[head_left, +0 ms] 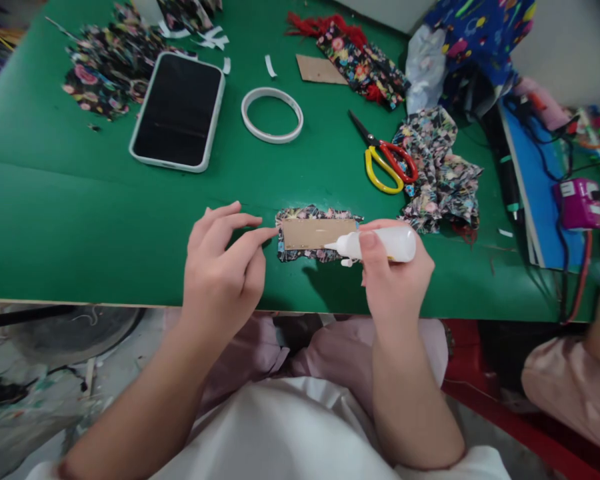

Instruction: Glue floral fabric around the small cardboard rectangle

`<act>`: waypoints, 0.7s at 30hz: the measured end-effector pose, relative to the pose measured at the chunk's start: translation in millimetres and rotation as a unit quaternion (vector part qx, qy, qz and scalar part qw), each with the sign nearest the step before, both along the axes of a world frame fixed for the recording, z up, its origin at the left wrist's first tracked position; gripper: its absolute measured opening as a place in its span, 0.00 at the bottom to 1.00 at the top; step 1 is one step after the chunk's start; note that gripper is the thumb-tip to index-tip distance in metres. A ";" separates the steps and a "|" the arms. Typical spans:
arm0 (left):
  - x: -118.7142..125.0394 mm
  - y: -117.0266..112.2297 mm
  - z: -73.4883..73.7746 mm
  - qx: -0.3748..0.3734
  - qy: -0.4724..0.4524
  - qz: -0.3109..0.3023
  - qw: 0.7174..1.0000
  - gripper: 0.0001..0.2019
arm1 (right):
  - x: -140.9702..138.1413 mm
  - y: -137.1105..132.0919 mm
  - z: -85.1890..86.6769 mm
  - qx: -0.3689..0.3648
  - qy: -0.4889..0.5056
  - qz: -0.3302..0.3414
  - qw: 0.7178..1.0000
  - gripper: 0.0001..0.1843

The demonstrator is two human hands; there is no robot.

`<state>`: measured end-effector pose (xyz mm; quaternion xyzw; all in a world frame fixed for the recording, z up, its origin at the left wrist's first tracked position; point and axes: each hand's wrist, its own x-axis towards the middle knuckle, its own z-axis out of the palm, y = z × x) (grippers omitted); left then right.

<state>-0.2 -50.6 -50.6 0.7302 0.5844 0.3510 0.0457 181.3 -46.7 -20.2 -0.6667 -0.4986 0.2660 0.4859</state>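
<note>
Sideways, a white bottle point(397, 245) points over cardboard point(305, 234), its contents indistinct.

cardboard strip point(305, 235) with lower right corner hidden behind the white squeeze bottle point(393, 244), blue patterned cloth point(485, 43) cut by the frame's top edge, another person's leg point(567, 387) cut off at lower right, markings on purple box point(575, 207) at right illegibly small
</note>
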 end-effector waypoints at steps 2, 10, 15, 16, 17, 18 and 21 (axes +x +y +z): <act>-0.4 -0.1 -0.1 0.001 -0.001 -0.002 1.000 0.11 | -5.5 1.4 0.7 -0.001 0.007 0.011 1.000 0.14; -1.7 0.1 -2.0 0.004 -0.004 -0.007 1.000 0.11 | -12.5 5.1 0.0 -0.002 0.039 0.036 0.999 0.12; -1.9 -0.4 -2.7 0.004 -0.002 -0.012 1.000 0.11 | -16.9 6.0 1.0 -0.005 0.046 0.047 0.998 0.12; -2.0 -0.5 -2.6 0.003 -0.001 -0.012 1.000 0.11 | -17.3 6.3 1.2 -0.006 0.049 0.047 0.998 0.12; -1.9 -0.7 -2.6 0.002 0.000 -0.011 1.000 0.11 | -17.4 6.5 1.3 -0.008 0.051 0.046 0.998 0.12; -1.9 -0.7 -2.6 0.000 0.001 -0.010 1.000 0.12 | -17.0 6.8 1.2 -0.009 0.054 0.044 0.998 0.13; -1.8 -0.6 -2.7 -0.004 0.001 -0.007 1.000 0.12 | -13.4 7.5 -0.1 -0.007 0.057 0.031 0.998 0.14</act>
